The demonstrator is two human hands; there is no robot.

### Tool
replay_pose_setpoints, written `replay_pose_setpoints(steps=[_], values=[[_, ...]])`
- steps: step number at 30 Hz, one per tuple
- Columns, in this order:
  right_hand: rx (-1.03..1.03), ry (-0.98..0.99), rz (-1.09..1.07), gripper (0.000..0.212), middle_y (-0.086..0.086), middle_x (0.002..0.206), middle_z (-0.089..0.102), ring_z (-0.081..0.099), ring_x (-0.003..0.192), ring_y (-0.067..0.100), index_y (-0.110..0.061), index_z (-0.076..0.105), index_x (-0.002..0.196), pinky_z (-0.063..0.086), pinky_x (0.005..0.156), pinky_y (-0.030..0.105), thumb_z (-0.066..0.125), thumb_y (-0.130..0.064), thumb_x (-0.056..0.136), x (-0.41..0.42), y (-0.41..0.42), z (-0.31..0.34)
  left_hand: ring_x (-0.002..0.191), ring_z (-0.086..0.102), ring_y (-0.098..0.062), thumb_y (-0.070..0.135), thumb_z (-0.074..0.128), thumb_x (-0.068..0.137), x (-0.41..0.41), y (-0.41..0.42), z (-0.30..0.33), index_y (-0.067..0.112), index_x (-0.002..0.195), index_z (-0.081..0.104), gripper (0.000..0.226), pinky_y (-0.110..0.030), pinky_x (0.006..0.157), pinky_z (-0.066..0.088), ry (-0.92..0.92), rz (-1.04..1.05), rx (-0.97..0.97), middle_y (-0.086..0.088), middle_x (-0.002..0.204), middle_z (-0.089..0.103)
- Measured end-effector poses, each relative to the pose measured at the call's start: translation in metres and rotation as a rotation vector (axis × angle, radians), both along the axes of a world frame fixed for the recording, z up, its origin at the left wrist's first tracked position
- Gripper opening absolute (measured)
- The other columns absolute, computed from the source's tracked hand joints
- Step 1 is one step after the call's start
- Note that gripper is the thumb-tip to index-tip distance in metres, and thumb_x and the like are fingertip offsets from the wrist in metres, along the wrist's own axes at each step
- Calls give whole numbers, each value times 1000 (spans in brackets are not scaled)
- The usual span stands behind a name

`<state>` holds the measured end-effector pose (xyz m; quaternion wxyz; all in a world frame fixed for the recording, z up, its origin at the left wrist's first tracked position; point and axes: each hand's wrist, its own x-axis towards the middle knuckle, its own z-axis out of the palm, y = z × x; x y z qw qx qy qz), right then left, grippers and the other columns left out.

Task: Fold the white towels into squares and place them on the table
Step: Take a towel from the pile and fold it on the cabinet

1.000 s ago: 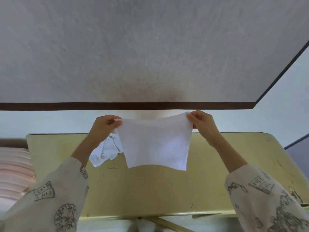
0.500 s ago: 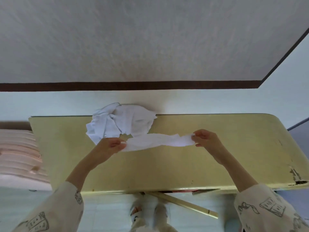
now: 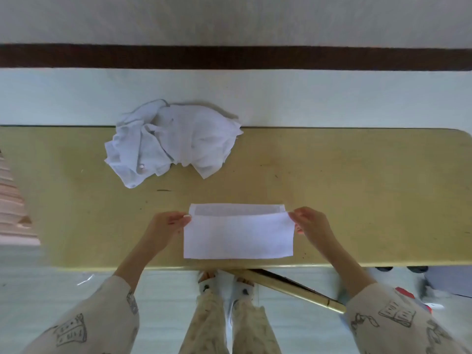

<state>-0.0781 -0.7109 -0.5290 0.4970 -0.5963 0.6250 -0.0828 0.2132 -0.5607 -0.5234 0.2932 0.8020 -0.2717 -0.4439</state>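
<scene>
Lying flat near the table's [image 3: 357, 190] front edge, the towel [image 3: 237, 238] is folded in half, its top layer stopping just short of the far edge beneath. The left hand [image 3: 166, 228] is pinching the upper layer's left corner between thumb and fingers; the right hand [image 3: 310, 224] is pinching the right corner likewise. A crumpled pile [image 3: 171, 143] of white towels is sitting well apart at the table's back edge, against the wall.

Both hands [image 3: 168, 226] pinch folded towel [image 3: 237, 236] on table [image 3: 357, 187].
</scene>
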Motion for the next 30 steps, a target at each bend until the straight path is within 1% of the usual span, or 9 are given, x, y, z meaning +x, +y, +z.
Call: replay_pose_setpoints(steps=[4, 7, 10, 13, 17, 22, 25, 28, 30], values=[[-16, -65, -83, 11, 3, 66, 59, 58, 62, 18, -10, 62, 80, 53, 69, 33, 59, -15, 89, 15, -10, -20, 76, 63, -14, 14, 62, 87, 2, -19, -17, 13, 93, 69, 9, -22, 74, 52, -3, 84, -70, 3, 80, 68], [-16, -57, -130, 14, 6, 65, 60, 59, 59, 19, -4, 64, 82, 55, 74, 41, 59, -15, 88, 19, -16, -34, 76, 64, -13, 14, 64, 86, 4, -29, -28, 13, 94, 70, 10, -22, 76, 50, 2, 135, -67, 3, 82, 69], [-11, -37, -142, 15, 4, 58, 58, 55, 56, 19, -3, 63, 79, 54, 74, 43, 58, -14, 88, 20, -18, -43, 74, 64, -13, 13, 64, 85, 7, -34, -41, 20, 83, 69, 8, -20, 72, 50, 21, 152, -47, 6, 76, 69], [-36, 3, -113, 15, 2, 54, 57, 53, 53, 17, -5, 62, 76, 51, 68, 38, 56, -13, 87, 21, -19, -47, 79, 67, -17, 17, 65, 85, 10, -37, -48, 25, 82, 68, 8, -25, 76, 52, 22, 160, -35, 5, 80, 71], [-100, 73, -50, 16, 1, 53, 57, 52, 51, 13, -10, 59, 71, 40, 52, 17, 55, -12, 87, 22, -19, -48, 84, 66, -22, 22, 66, 84, 10, -40, -52, 21, 87, 68, 3, -34, 83, 53, -32, 144, 14, -2, 86, 70], [-99, 96, -11, 14, 0, 60, 58, 57, 59, 17, -6, 62, 80, 47, 66, 30, 54, -14, 89, 22, -20, -48, 84, 64, -23, 21, 68, 81, 11, -45, -54, 28, 76, 65, 9, -42, 87, 52, -78, 147, 59, -2, 84, 69], [-90, 129, 23, 13, -1, 64, 59, 60, 67, 20, -8, 62, 83, 46, 67, 27, 54, -16, 89, 23, -24, -48, 85, 63, -23, 19, 68, 81, 12, -46, -56, 26, 76, 64, 10, -44, 88, 51, -80, 143, 68, -2, 83, 68], [-97, 169, 40, 11, -1, 68, 57, 57, 72, 20, -8, 60, 83, 40, 60, 20, 53, -16, 89, 26, -24, -47, 87, 63, -24, 18, 69, 81, 11, -48, -57, 25, 76, 64, 9, -44, 89, 51, -87, 145, 77, -1, 83, 68], [-99, 190, 38, 9, 0, 76, 58, 55, 75, 19, -9, 58, 83, 37, 61, 24, 53, -15, 89, 29, -23, -47, 87, 63, -24, 18, 68, 81, 10, -48, -57, 25, 75, 63, 10, -43, 88, 51, -100, 145, 76, 0, 83, 67]])
